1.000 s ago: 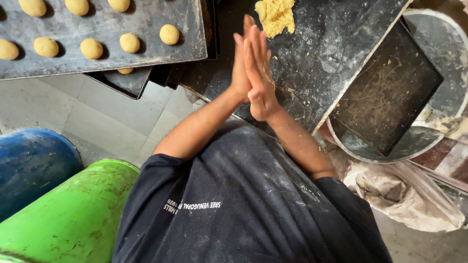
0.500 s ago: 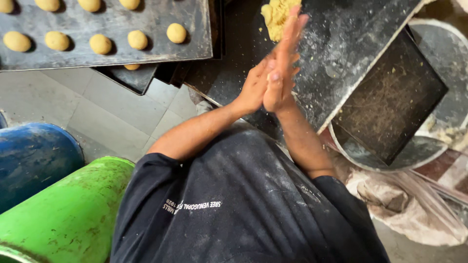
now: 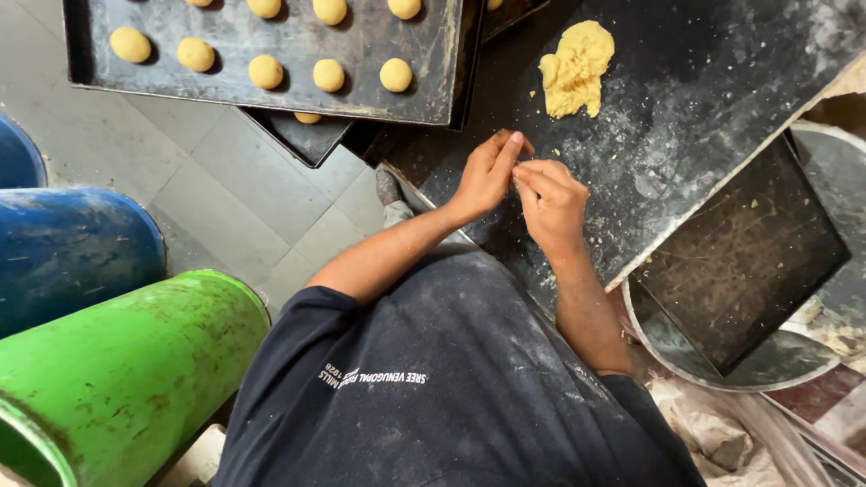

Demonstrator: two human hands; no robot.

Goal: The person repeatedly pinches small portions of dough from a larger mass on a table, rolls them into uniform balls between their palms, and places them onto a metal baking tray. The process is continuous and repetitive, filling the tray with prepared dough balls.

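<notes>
The person's left hand (image 3: pixel 484 176) and right hand (image 3: pixel 552 203) met fingertip to fingertip over the dark, flour-dusted counter (image 3: pixel 686 81), on the near side of the lump of yellow dough (image 3: pixel 577 68). The fingers of both hands were curled and drawn together, tips touching; whether they pinched a small piece of dough between them could not be told, since the hands covered that spot. The dough lump lay on the counter, apart from the hands and beyond them. To the left of the lump sat a black baking tray (image 3: pixel 271 90) carrying rows of round dough balls (image 3: pixel 396 75). To the right of the lump and nearer the person, an empty dark tray (image 3: pixel 740 261) rested tilted across a round metal basin (image 3: pixel 767 370). Far left of the lump, on the tiled floor, lay a green drum (image 3: pixel 117 370) and a blue drum (image 3: pixel 72 252).
</notes>
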